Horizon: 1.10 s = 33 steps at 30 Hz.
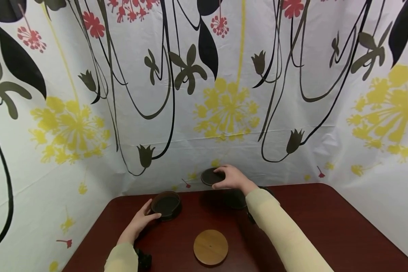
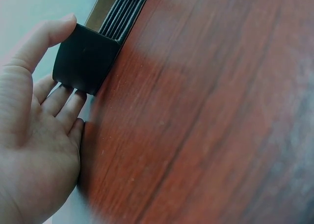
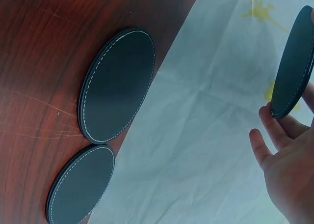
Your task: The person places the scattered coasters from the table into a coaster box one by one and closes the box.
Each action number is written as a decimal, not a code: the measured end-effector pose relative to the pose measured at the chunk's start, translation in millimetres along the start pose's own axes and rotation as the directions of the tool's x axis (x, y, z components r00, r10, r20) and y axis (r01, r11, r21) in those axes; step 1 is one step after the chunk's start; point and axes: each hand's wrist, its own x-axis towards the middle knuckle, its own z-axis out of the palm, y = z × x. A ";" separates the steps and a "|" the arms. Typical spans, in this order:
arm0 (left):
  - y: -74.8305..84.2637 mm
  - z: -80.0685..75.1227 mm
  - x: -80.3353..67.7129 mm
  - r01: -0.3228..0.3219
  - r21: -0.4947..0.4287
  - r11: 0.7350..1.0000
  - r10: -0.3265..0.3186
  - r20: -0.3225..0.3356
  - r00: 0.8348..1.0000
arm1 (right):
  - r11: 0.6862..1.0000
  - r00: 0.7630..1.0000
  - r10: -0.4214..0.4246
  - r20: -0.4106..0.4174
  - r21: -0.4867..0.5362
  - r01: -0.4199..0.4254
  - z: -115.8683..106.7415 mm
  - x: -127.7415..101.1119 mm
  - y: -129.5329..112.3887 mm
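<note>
Against a flowered curtain (image 1: 224,113), the dark red bench (image 1: 326,226) carries one holder (image 1: 166,205), one wooden disc (image 1: 210,247), two dark coasters (image 3: 117,86); left hand (image 1: 139,223) fingers grasp the holder, right hand (image 1: 234,177) fingers pinch a third coaster (image 1: 211,176).

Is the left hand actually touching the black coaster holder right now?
Touching. The left wrist view shows the left hand with its thumb against the side of the black coaster holder and its fingers under the holder's lower edge, no gap.

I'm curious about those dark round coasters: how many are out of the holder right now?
3: one coaster held up in the right hand, two stitched coasters lying at the table's back edge. More sit inside the holder by the left hand.
</note>
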 end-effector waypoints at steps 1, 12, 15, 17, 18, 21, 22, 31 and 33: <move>-0.1 0.3 -0.2 0.001 0.003 1.000 -0.001 0.000 1.000 | 1.000 1.000 0.000 0.001 -0.001 0.000 0.0 -0.3 0.3; -1.4 -1.0 -1.9 -0.008 -0.008 1.000 0.008 -0.002 1.000 | 1.000 1.000 -0.007 0.010 0.000 0.007 9.0 4.0 -7.5; -1.1 -1.0 -1.8 -0.008 -0.007 1.000 0.008 -0.002 1.000 | 1.000 1.000 -0.008 0.019 0.004 0.008 14.5 6.6 -10.8; -1.1 -0.7 -1.4 -0.008 -0.010 1.000 0.008 -0.003 1.000 | 1.000 1.000 -0.013 0.026 0.007 0.013 18.7 8.7 -13.2; -1.0 -0.4 -1.0 -0.007 -0.018 1.000 0.007 -0.002 1.000 | 1.000 0.999 -0.016 0.029 0.009 0.015 20.6 9.8 -14.8; -1.3 -2.7 0.5 -0.015 -0.028 1.000 0.015 -0.004 1.000 | 1.000 0.999 -0.031 0.041 0.009 0.030 26.9 16.1 -20.9; -1.0 -3.3 1.0 -0.017 -0.035 0.999 0.017 -0.005 1.000 | 0.999 0.998 -0.038 0.044 0.016 0.038 28.6 18.0 -23.1; -0.1 -2.1 1.2 -0.024 -0.034 0.999 0.023 -0.016 1.000 | 0.994 0.993 -0.101 0.054 0.042 0.098 40.6 31.0 -37.9; 0.0 -1.1 -0.8 -0.029 -0.042 0.999 0.028 -0.016 0.999 | 0.993 0.993 -0.107 0.056 0.049 0.104 43.6 32.8 -38.7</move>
